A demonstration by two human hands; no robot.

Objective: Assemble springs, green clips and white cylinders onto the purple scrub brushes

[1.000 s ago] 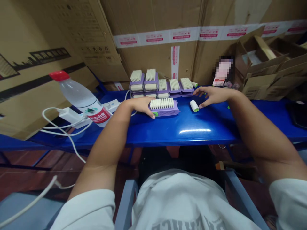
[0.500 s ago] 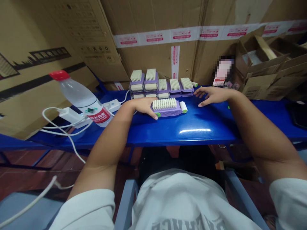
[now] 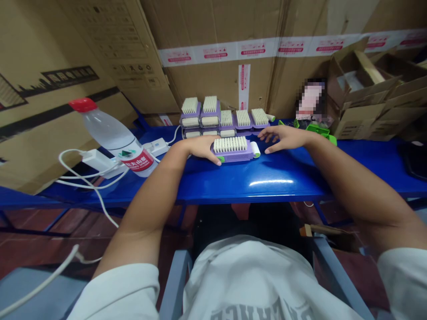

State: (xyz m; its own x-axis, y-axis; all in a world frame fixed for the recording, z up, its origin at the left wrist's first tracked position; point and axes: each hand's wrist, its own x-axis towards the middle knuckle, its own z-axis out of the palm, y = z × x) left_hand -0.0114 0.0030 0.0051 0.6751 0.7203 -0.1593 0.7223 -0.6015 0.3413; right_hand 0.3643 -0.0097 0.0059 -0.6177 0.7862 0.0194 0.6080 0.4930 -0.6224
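- Head view: the left hand point(image 3: 203, 147) grips the left end of a purple, cream-bristled rectangular block point(image 3: 235, 157) on the glossy blue surface point(image 3: 223, 183).
- A white cylinder with a green end point(image 3: 255, 150) sits at the block's right end.
- The right hand point(image 3: 282, 138) is empty, fingers spread, near the cylinder.
- Apparent step: steadying the block; handling the cylinder next would call for right-hand fingers closing around it.

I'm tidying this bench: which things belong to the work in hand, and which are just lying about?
Seemingly part of the work: purple brush in the left hand; white roller at the brush's right end; brushes behind.
Probably just lying about: water bottle; white plug; cardboard boxes.
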